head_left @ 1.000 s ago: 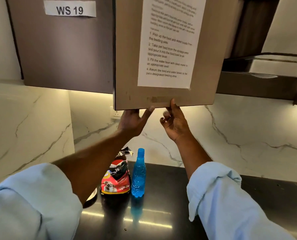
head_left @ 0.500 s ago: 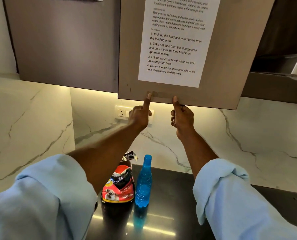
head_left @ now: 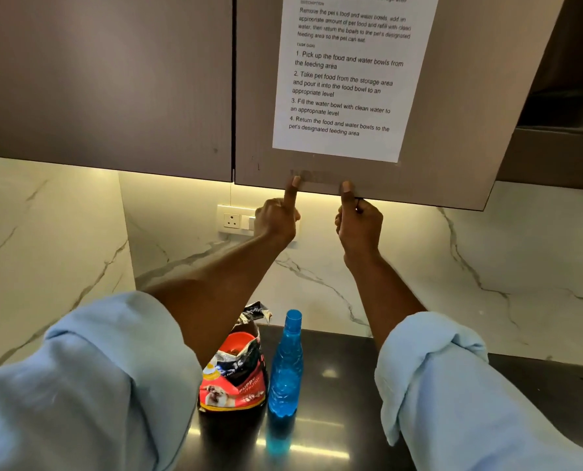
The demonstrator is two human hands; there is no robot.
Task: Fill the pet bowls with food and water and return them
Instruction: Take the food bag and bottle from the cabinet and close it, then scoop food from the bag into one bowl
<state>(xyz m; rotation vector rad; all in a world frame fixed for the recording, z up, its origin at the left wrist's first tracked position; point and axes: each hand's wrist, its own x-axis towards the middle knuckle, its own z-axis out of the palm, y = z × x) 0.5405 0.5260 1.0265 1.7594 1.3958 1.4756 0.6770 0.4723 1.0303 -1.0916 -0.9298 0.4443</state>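
Observation:
My left hand (head_left: pixel 276 220) and my right hand (head_left: pixel 359 226) both grip the bottom edge of the upper cabinet door (head_left: pixel 453 130), thumbs pressed on its front and fingers curled under it. The door lies almost flush with the neighbouring door (head_left: pixel 113 79). On the dark counter (head_left: pixel 344 419) below stand a red puppy food bag (head_left: pixel 237 375), open at the top, and a blue water bottle (head_left: pixel 286 368) just to its right. No pet bowl is in view.
A printed task sheet (head_left: pixel 344 79) is taped to the door. A wall socket (head_left: pixel 232 220) sits on the marble backsplash behind my left hand. A marble side wall (head_left: pixel 45 249) closes off the left. A darker unit (head_left: pixel 555 154) hangs at the right.
The cabinet door has swung from open towards the cabinet and now sits nearly closed, both hands following its lower edge. The bag and bottle have not moved.

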